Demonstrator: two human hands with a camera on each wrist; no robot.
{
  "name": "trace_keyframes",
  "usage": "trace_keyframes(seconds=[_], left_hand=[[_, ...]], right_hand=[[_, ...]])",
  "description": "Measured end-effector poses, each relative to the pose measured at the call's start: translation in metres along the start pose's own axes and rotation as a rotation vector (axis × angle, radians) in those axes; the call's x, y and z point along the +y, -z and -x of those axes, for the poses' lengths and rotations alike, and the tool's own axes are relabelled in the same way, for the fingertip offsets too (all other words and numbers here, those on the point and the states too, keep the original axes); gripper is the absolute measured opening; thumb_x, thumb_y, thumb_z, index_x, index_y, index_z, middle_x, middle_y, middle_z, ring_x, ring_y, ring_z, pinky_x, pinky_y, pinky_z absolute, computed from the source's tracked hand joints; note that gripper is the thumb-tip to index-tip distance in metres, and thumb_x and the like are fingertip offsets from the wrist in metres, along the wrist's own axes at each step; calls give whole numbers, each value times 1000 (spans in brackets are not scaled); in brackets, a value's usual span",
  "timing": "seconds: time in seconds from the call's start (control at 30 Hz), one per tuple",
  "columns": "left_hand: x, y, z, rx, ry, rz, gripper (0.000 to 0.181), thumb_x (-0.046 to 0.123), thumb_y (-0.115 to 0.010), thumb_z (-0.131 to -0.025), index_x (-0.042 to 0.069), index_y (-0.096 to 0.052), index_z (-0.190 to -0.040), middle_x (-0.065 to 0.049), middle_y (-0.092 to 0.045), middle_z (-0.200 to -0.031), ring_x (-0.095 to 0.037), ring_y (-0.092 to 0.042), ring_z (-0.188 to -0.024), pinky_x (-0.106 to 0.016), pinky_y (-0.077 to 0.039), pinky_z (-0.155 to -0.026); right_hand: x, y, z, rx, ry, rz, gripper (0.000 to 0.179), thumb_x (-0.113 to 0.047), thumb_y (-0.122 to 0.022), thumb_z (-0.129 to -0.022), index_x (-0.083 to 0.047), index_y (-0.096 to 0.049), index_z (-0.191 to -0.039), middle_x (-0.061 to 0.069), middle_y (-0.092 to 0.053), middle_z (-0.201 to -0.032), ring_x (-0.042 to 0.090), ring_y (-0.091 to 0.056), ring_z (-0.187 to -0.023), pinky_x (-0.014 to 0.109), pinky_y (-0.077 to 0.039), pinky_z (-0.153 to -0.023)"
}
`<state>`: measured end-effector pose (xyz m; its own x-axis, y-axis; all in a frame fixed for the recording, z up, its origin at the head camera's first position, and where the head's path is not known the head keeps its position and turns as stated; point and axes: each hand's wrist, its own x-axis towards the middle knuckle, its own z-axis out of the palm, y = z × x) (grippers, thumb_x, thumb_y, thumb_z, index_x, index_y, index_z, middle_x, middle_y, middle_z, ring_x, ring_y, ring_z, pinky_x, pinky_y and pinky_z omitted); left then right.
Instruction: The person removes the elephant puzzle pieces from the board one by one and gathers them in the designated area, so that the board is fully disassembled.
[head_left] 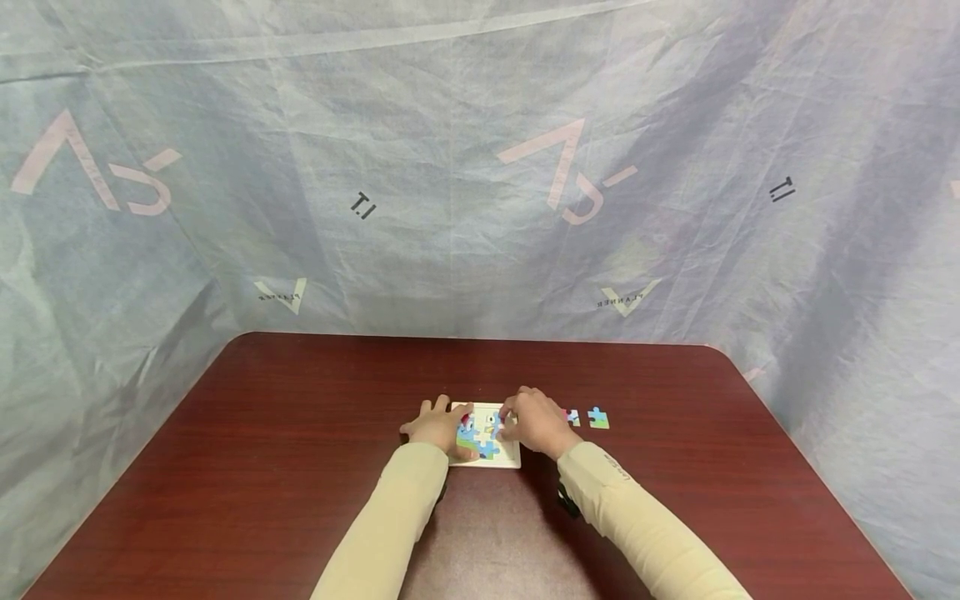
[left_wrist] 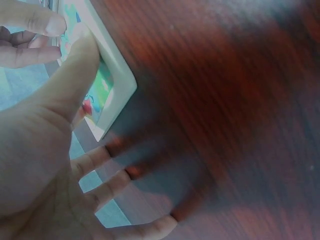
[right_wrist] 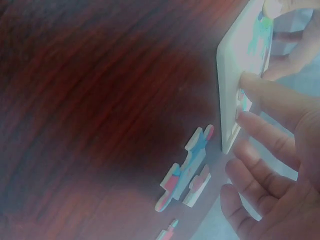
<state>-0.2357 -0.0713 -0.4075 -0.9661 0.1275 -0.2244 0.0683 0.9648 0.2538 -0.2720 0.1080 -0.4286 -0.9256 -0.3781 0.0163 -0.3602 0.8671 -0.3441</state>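
Observation:
A small jigsaw puzzle board [head_left: 510,458] with a white frame lies flat on the table, several colourful pieces inside it. My left hand [head_left: 435,427] is at its left side with fingers spread; the thumb [left_wrist: 82,50] presses on the board, and the other fingertips touch the table beyond the frame. At the right edge of the board, my right hand [head_left: 538,422] pinches a puzzle piece [right_wrist: 241,95] between thumb and index finger, low over the board. The fingers hide most of that piece. Its other fingers are loosely bent beside the frame.
Loose puzzle pieces lie to the right of the board: one blue and green piece [head_left: 597,417] and others partly behind the right hand, including a blue and red piece [right_wrist: 187,170]. The dark red table [head_left: 300,467] meets a hanging grey cloth [head_left: 450,208] behind.

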Motion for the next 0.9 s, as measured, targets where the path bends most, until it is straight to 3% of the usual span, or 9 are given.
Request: trace_keyframes(seconds=[0.6,0.9], left_hand=[[2,2,1,-12,2,-1,79,39,-84,-84,24,-48,-153,-15,-40,-151,-39,-37,-139,-72,-44,-96],[0,0,-1,-20,7,20,79,39,-85,-84,24,-48,-153,-15,-38,-153,-40,-35,-140,-73,-42,-97]], right_hand=[[3,10,3,36,43,-99,14,-13,-85,-83,-9,-79,-95,6,-62,-96,23,-57,-89,36,-51,-65],[12,22,10,22,19,-158,14,-17,-84,-86,-11,-78,-98,7,-62,-103,28,-60,-99,40,-53,-77]])
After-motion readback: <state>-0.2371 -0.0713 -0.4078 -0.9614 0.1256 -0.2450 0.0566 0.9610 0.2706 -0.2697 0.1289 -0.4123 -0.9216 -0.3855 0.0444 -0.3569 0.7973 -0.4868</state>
